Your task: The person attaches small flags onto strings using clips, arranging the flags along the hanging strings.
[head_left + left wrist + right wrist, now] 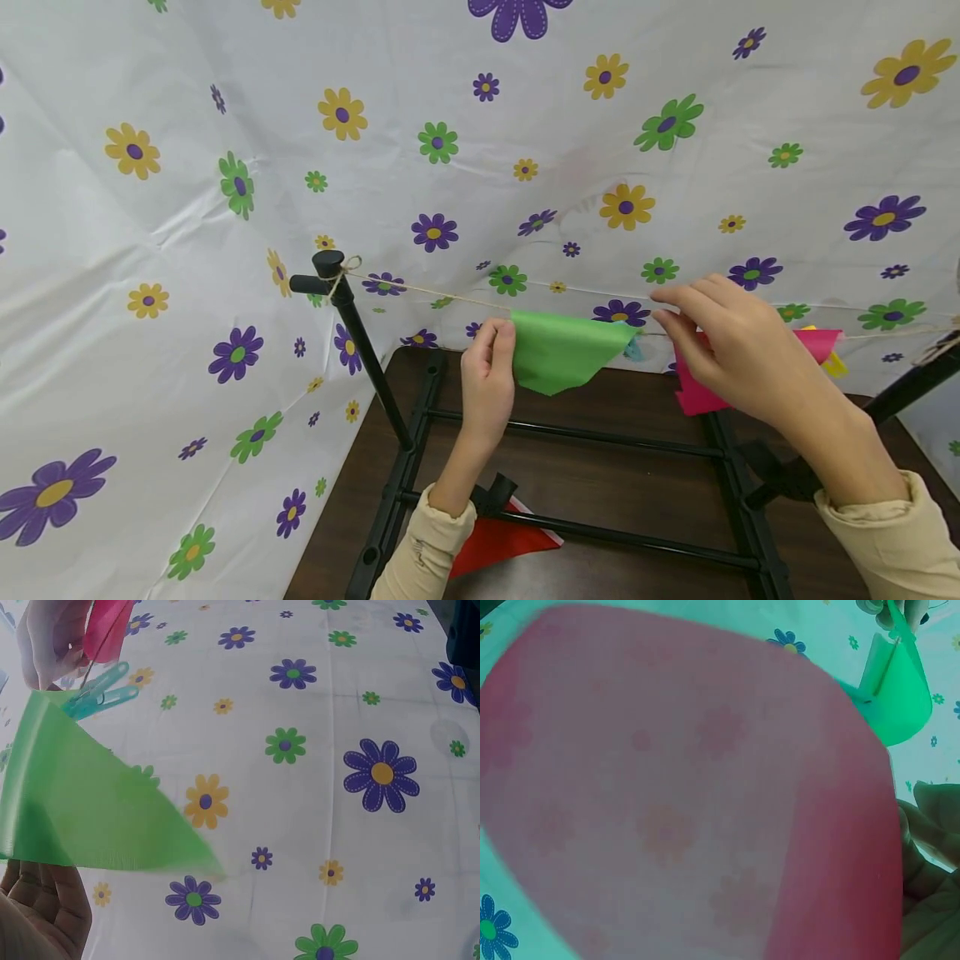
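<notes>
A green pennant (566, 354) hangs at a string (435, 292) drawn between two black posts. My left hand (487, 375) pinches the pennant's upper left corner between thumb and fingers. At its right end a teal clothespin (101, 694) clips the cloth to the string. Just right of that end is my right hand (735, 342), thumb and index finger apart and nothing between them. Behind this hand hangs a pink pennant (701, 392), partly hidden by it; the same pink cloth (705, 787) fills much of the right wrist view.
A black tube frame (600, 533) stands on the dark brown table (637, 479). Its left post (367, 358) carries the string's tied end. A red pennant (502, 542) lies below my left forearm. Yellow clothespin (832, 362) shows by the pink cloth. Flowered sheeting (187, 275) hangs behind.
</notes>
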Available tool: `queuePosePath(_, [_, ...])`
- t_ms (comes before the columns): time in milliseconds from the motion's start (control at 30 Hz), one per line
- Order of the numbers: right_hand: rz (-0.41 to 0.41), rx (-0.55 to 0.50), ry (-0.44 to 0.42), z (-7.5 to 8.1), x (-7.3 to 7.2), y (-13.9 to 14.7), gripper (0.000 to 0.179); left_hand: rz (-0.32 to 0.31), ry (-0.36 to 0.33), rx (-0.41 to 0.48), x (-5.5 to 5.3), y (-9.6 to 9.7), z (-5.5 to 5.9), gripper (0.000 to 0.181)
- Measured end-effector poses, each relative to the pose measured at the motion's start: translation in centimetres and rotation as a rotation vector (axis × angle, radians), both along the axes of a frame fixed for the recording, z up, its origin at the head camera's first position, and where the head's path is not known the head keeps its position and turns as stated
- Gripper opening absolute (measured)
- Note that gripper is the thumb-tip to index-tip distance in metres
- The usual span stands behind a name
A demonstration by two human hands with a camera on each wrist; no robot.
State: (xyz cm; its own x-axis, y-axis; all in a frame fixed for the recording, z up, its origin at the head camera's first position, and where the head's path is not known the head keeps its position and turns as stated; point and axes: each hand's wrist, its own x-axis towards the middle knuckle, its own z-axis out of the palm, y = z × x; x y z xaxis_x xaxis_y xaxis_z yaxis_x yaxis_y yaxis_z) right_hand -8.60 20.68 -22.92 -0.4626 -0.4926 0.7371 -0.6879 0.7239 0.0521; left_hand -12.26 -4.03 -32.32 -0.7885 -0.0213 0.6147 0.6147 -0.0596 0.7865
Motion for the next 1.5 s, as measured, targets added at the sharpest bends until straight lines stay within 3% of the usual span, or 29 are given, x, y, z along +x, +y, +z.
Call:
queuePosePath(467, [-0.019, -0.035, -0.001, -0.6, 1.3, 0.2, 0.064, 0.02, -0.064, -0.007, 0.1, -0.5, -0.9, 0.032])
queuePosePath(833, [-0.013, -0.116, 0.03, -1.5, 3.4, -0.4, 0.063, -0.041, -0.175, -0.028, 0.4, -1.3, -2.6, 0.034])
queuePosePath(1500, [0.007, -0.2, -0.074, -5.3, 4.8, -0.2, 0.053, -0.158, -0.315, -0.096, 1.3, -2.1, -5.9, 0.032])
